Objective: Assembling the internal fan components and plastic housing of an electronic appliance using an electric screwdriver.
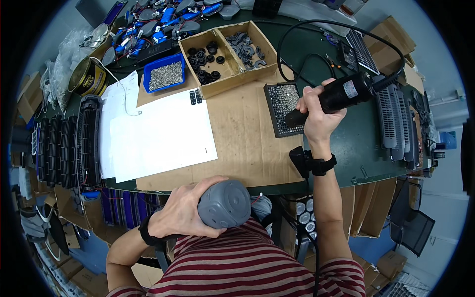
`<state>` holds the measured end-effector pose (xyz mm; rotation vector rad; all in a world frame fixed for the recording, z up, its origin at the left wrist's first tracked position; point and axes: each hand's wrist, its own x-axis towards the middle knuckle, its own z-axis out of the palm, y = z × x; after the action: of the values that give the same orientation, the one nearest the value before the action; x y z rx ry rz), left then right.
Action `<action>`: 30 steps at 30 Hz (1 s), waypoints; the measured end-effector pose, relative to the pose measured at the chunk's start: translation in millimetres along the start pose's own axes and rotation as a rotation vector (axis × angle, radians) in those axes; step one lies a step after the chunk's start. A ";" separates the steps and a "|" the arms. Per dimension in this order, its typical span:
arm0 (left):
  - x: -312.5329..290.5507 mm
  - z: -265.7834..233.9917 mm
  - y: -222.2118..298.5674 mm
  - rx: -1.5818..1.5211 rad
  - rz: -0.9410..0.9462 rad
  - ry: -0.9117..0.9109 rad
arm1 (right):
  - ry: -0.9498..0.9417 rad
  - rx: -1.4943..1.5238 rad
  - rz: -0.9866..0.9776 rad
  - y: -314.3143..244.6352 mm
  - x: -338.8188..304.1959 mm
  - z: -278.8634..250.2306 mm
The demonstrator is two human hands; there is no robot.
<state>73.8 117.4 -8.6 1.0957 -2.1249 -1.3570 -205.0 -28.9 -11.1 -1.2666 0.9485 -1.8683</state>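
Note:
My left hand is wrapped round a grey cylindrical housing just off the table's front edge, its round end turned up. In my right hand is a black electric screwdriver, gripped round its body and tilted, with a cable running from its back end. The screwdriver's front end is over a black screw tray with rows of holes and a heap of small screws. Whether its tip touches a screw cannot be made out. A black device is strapped at my right wrist.
A two-part cardboard box holds black round parts and grey curved parts. Beside it stands a blue tray of screws. White paper sheets lie on cardboard. Black slatted parts stand at left, grey slatted panels at right.

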 end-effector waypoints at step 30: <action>-12.2 1.2 -7.8 0.020 0.036 0.099 | -0.361 0.785 0.346 -102.9 -64.4 55.9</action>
<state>83.7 125.9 -15.0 1.1035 -2.0817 -1.2419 -146.8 66.4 62.3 -0.8345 0.1710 -1.4375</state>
